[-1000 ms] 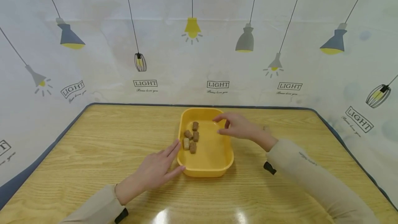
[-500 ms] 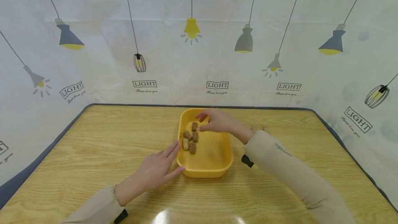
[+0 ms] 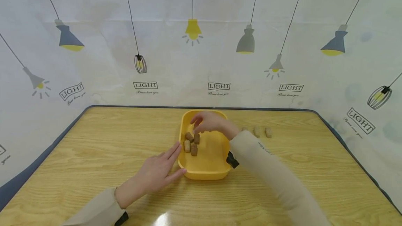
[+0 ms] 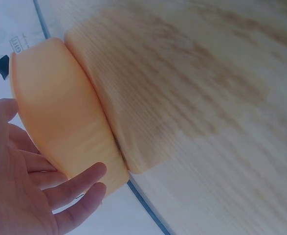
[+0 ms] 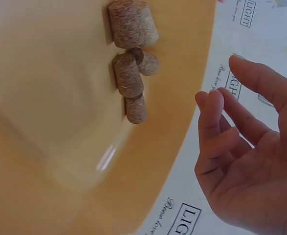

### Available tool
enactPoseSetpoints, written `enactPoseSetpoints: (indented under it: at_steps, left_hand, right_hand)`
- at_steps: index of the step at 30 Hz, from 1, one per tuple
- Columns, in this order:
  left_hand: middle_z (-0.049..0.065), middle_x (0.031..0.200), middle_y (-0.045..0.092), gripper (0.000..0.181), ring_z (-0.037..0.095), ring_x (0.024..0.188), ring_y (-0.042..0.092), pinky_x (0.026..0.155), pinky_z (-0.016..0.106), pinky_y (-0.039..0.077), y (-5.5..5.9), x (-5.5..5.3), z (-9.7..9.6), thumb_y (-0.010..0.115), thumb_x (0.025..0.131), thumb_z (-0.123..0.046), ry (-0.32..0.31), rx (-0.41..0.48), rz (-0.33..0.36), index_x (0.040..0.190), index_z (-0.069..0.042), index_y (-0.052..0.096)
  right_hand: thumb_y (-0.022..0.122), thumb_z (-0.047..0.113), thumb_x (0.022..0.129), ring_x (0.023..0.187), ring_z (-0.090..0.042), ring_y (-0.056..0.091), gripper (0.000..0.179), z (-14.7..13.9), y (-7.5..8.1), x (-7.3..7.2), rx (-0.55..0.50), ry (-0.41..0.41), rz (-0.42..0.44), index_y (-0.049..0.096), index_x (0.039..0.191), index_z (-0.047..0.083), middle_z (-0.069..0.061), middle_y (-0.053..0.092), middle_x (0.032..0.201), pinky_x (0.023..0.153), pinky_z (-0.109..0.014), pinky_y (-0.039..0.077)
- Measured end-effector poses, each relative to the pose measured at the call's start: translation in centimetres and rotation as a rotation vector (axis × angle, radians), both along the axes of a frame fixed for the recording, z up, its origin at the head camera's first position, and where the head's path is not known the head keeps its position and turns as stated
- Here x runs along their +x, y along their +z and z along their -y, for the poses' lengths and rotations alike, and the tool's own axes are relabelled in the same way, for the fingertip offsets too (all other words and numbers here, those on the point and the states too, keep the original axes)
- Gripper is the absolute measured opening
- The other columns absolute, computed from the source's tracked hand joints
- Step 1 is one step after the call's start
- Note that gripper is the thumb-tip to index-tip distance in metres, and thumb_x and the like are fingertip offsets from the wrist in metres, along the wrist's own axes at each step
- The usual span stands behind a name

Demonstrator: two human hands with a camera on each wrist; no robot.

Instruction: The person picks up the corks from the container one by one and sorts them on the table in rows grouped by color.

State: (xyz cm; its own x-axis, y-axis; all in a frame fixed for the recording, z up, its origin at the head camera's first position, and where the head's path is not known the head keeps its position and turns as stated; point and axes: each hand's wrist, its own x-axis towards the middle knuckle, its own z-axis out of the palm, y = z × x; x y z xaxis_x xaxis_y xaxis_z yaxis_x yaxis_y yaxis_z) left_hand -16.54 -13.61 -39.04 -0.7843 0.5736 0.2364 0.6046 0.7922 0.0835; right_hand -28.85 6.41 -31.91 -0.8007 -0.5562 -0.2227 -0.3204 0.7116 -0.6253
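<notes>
A yellow plastic tray point(image 3: 205, 175) holds several corks along its left side, among them a brown cork point(image 3: 194, 150) and a paler cork point(image 3: 187, 146). My left hand point(image 3: 154, 172) touches the tray's left rim with fairly straight fingers; in the left wrist view they lie by the outer wall point(image 4: 70, 107). Above the tray's far half hovers my right hand point(image 3: 207, 121), partly covering the farthest cork. In the right wrist view that hand point(image 5: 255, 161) has thumb and fingers apart with nothing between them, and the farthest cork point(image 5: 136, 108) lies clustered with the others.
On the wooden table point(image 3: 125, 132), right of the tray, three corks are visible, including one point(image 3: 268, 132) and another point(image 3: 256, 132); my right forearm partly covers the third. Behind the table's dark edge rises a backdrop point(image 3: 176, 62) printed with lamps.
My right hand has moved left from the tray's right side to above the farthest cork. The corks on the table have come into view behind the arm. My left hand stays put.
</notes>
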Motion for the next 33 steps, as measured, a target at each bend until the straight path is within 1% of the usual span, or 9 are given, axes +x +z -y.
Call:
enactPoseSetpoints:
  at_steps: [4, 7, 12, 18, 22, 25, 28, 33]
  left_hand:
    - [0.01, 0.139, 0.031, 0.07, 0.026, 0.097, 0.056, 0.054, 0.032, 0.046, 0.0, 0.0, 0.0, 0.037, 0.089, -0.053, 0.0, 0.0, 0.001, 0.136, -0.002, 0.031]
    - [0.011, 0.138, 0.031, 0.07, 0.026, 0.097, 0.056, 0.051, 0.03, 0.045, 0.0, 0.0, 0.0, 0.038, 0.089, -0.053, -0.004, 0.01, 0.001, 0.136, -0.002, 0.031]
    - [0.011, 0.138, 0.032, 0.069, 0.025, 0.095, 0.057, 0.048, 0.027, 0.043, 0.0, 0.0, 0.0, 0.039, 0.089, -0.052, -0.011, 0.021, -0.016, 0.136, -0.002, 0.031]
    - [0.011, 0.138, 0.032, 0.07, 0.025, 0.094, 0.057, 0.05, 0.029, 0.044, 0.0, 0.1, 0.0, 0.039, 0.088, -0.053, -0.002, 0.004, -0.025, 0.136, -0.003, 0.031]
    - [0.011, 0.138, 0.032, 0.069, 0.026, 0.096, 0.057, 0.052, 0.031, 0.045, 0.0, 0.1, 0.0, 0.039, 0.088, -0.053, -0.001, 0.002, -0.021, 0.136, -0.003, 0.031]
    - [0.011, 0.138, 0.032, 0.069, 0.026, 0.098, 0.056, 0.052, 0.031, 0.045, 0.1, 0.1, 0.0, 0.039, 0.088, -0.053, -0.001, 0.005, -0.017, 0.136, -0.003, 0.032]
    - [0.01, 0.138, 0.032, 0.07, 0.025, 0.099, 0.055, 0.052, 0.031, 0.045, 0.1, 0.2, 0.0, 0.039, 0.088, -0.053, 0.001, 0.005, -0.015, 0.136, -0.003, 0.032]
    - [0.01, 0.138, 0.032, 0.07, 0.025, 0.099, 0.055, 0.054, 0.032, 0.046, 0.1, 0.2, 0.0, 0.039, 0.088, -0.053, 0.003, 0.005, -0.017, 0.136, -0.003, 0.033]
  right_hand:
    - [0.064, 0.01, 0.077, 0.076, -0.015, 0.054, 0.039, 0.4, -0.8, -0.3, 0.015, 0.004, 0.054, 0.056, 0.114, 0.006, -0.002, 0.059, 0.095, 0.062, -0.029, 0.043]
    - [0.064, 0.01, 0.075, 0.078, -0.015, 0.053, 0.041, 0.8, -1.1, -0.5, 0.023, 0.021, 0.084, 0.057, 0.115, 0.006, -0.002, 0.057, 0.098, 0.062, -0.03, 0.044]
    - [0.065, 0.014, 0.078, 0.081, -0.015, 0.052, 0.038, 1.3, -1.5, -0.7, 0.04, 0.036, 0.101, 0.057, 0.114, 0.007, -0.001, 0.056, 0.099, 0.064, -0.03, 0.043]
    - [0.063, 0.01, 0.078, 0.077, -0.015, 0.054, 0.035, 1.6, -2.0, -1.0, 0.06, 0.05, 0.125, 0.057, 0.112, 0.007, -0.001, 0.058, 0.096, 0.069, -0.035, 0.044]
    - [0.063, 0.008, 0.077, 0.077, -0.014, 0.053, 0.034, 1.7, -2.7, -1.2, 0.064, 0.083, 0.163, 0.058, 0.111, 0.008, -0.001, 0.058, 0.098, 0.07, -0.034, 0.044]
    - [0.064, 0.007, 0.076, 0.08, -0.014, 0.051, 0.036, 1.8, -3.2, -1.3, 0.066, 0.109, 0.189, 0.057, 0.111, 0.007, -0.002, 0.057, 0.1, 0.068, -0.031, 0.043]
    - [0.065, 0.007, 0.075, 0.081, -0.015, 0.051, 0.038, 2.0, -3.4, -1.2, 0.077, 0.125, 0.192, 0.056, 0.112, 0.006, -0.002, 0.056, 0.099, 0.067, -0.029, 0.043]
    - [0.065, 0.007, 0.077, 0.081, -0.014, 0.05, 0.036, 2.3, -3.7, -1.0, 0.129, 0.14, 0.148, 0.057, 0.112, 0.007, 0.0, 0.054, 0.096, 0.066, -0.026, 0.044]
